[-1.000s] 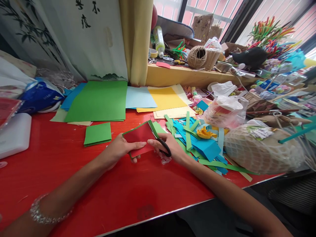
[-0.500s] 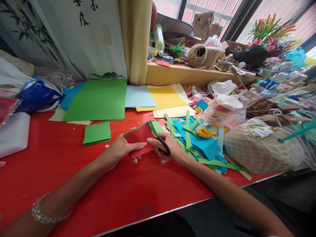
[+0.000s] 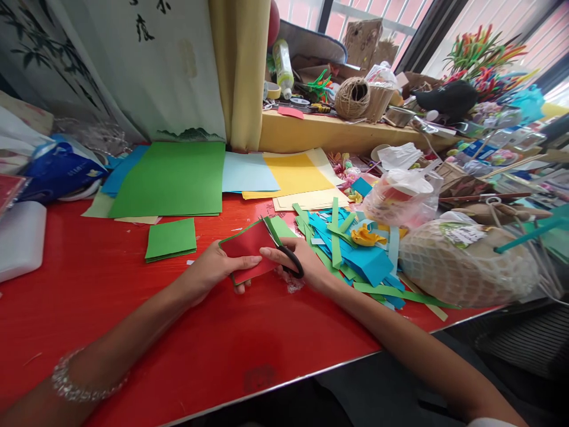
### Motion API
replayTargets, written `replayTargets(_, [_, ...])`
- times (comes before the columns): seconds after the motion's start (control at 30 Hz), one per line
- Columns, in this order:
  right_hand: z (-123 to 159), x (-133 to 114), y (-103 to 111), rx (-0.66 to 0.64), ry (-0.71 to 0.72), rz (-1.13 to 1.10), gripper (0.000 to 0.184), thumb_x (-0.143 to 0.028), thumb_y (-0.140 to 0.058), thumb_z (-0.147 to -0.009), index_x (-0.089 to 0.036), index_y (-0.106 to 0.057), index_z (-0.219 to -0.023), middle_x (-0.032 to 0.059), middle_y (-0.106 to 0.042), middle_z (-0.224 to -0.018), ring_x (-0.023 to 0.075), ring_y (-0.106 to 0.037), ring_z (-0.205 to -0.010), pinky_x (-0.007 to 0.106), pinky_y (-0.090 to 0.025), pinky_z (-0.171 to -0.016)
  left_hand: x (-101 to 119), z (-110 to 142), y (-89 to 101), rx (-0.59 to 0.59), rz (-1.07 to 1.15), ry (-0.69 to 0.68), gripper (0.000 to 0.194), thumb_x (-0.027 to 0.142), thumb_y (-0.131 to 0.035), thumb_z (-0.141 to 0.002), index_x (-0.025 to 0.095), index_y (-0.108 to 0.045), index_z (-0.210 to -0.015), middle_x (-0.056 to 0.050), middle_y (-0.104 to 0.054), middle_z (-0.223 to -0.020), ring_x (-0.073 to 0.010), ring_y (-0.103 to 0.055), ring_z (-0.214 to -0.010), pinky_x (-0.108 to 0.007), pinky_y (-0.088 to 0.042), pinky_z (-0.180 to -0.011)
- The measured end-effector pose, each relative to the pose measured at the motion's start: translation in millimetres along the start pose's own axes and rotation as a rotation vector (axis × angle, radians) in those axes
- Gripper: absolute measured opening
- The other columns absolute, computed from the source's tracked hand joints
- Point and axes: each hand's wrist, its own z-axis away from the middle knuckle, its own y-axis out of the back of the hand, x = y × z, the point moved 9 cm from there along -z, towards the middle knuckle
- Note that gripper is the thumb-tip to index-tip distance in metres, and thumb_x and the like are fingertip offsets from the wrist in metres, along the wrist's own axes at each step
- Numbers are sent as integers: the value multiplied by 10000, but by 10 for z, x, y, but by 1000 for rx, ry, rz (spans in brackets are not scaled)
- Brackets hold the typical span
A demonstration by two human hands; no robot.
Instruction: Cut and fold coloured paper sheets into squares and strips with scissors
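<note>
My left hand [image 3: 214, 265] pinches the left part of a red sheet of paper [image 3: 248, 242], thumb on top and fingers underneath. Green paper shows along the sheet's upper and lower edges. In my right hand [image 3: 306, 261] is a pair of scissors [image 3: 291, 261] with black handles, its blades at the red sheet's right edge. My right thumb also touches the red sheet. A green strip lies just beyond the blades. Left of my hands, a small stack of green paper squares [image 3: 171, 238] rests on the red table [image 3: 213, 356].
Large green sheets [image 3: 173, 178], light blue sheets [image 3: 249, 172] and yellow sheets [image 3: 293, 173] lie at the back. Blue and green paper scraps [image 3: 368, 264] are heaped at the right, beside a net-wrapped bundle [image 3: 466, 261]. A twine ball [image 3: 351, 98] stands on the cluttered ledge.
The view has shifted slightly. My hands keep nearly the same pose, with the scissors still at the red sheet's right edge.
</note>
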Motion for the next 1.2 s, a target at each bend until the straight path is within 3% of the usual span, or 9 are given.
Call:
replayTargets(0.33, [44,-61,-15,13,31,-35,451,-500,-651,-724,-199,-382,-524,-65,-400,-398,56,-399,-328,199,-248,-313,12,-33,-67,-64,172,-35,181,298,-705,-701,147,-635,-629,23,-581,-470,-77,-481,-370,-201,-402,-415])
replayTargets(0.9, [45,-82,-28,11,41,-29,472,-512,-645,-722,-197,-373,-500,-63,-404,-387,43,-362,-323,198,-244,-320,-4,-65,13,-73,124,-12,301,302,-706,-698,150,-585,-468,8,-525,-382,-83,-479,-358,-203,-397,-422])
replayTargets(1.2, [13,-26,-12,8,-14,-29,443,-470,-671,-709,-200,-366,-536,-66,-419,-392,51,-385,-333,198,-261,-336,-55,-47,-34,-76,189,57,236,292,-725,-674,146,-613,-526,11,-546,-415,-72,-464,-345,-181,-382,-366])
